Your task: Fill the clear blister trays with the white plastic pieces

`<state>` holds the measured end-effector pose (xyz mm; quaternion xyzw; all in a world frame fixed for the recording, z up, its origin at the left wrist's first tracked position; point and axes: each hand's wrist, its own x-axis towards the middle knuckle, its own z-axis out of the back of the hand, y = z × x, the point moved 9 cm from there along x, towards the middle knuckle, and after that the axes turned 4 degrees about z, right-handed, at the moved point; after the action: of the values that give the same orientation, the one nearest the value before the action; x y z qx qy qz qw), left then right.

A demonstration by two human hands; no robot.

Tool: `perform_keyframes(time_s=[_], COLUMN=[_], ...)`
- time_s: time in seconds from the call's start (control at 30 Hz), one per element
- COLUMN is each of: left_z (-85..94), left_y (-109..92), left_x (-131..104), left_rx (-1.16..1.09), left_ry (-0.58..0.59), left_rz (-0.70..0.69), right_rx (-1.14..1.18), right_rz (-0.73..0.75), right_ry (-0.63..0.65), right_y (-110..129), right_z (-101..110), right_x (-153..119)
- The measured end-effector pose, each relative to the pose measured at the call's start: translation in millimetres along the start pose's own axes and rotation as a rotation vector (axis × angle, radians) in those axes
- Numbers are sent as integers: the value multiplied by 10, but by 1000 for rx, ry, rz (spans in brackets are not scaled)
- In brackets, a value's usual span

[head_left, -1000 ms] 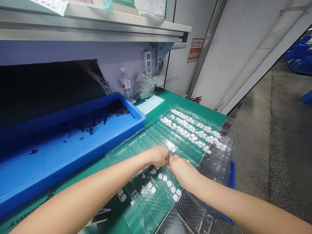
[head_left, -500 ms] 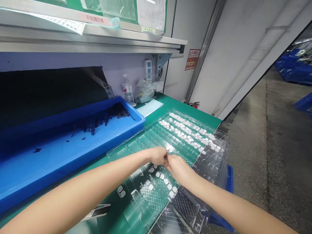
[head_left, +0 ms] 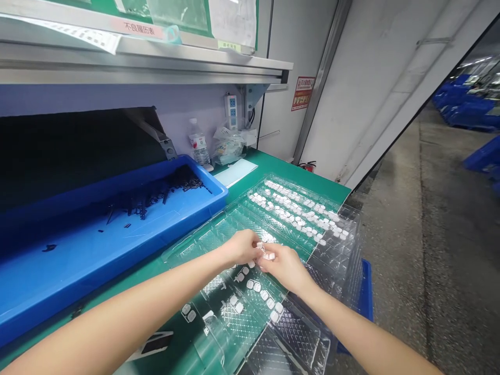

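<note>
My left hand and my right hand meet over a clear plastic tray. Small white square pieces show between their fingertips. The right fingers pinch some of these pieces, and the left thumb and fingers close on another at the near side of the group. Below the hands, loose white square pieces, some joined in pairs, lie on the ribbed clear plastic. Beyond them, several rows of similar white pieces sit in the tray's far part.
A long blue bin with small black parts stands at the left. Behind the tray are a water bottle, a plastic bag and a pale sheet. A metal shelf overhangs the green bench.
The hands have drawn slightly apart at the fingertips, and the white pieces between them now show. The whole view has shifted a little to the right.
</note>
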<state>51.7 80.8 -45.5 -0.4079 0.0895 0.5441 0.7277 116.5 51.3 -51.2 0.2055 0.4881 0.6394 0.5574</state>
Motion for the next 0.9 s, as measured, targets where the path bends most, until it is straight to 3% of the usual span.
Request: perform_keyframes(time_s=[0.13,0.23,0.33,0.4,0.47,0.53,0.6,0.67,0.77,0.9], left_z=[117,231,236,156,92,79,111,107,-57,-287], left_y=[-21,-139,-271,-298,-247,-175,-129,-131,-183,-255], left_x=[-161,-332,-496,-577,-611,-578,-470,-330,-180,-156], left_rx=[-97,-118,-52,51,168,236,278,310,302,377], left_ry=[-85,-143,-78,42,134,165,119,73,129,162], left_rz=[-29,-118,-210,-223,-185,-149,-156,-231,-421,-608], right_rx=[296,655,849,747,505,233,32,-85,-214,-240], right_rz=[-44,-102,-146,-145,-116,-73,-31,-7,-75,-152], right_ry=[68,179,325,407,450,452,416,331,213,361], right_y=[19,81,166,192,191,186,189,175,25,-171], right_z=[-48,-120,-205,-250,-265,-240,-169,-46,128,-49], right_x=[-5,-68,-183,-302,-450,-606,-726,-768,-728,-676])
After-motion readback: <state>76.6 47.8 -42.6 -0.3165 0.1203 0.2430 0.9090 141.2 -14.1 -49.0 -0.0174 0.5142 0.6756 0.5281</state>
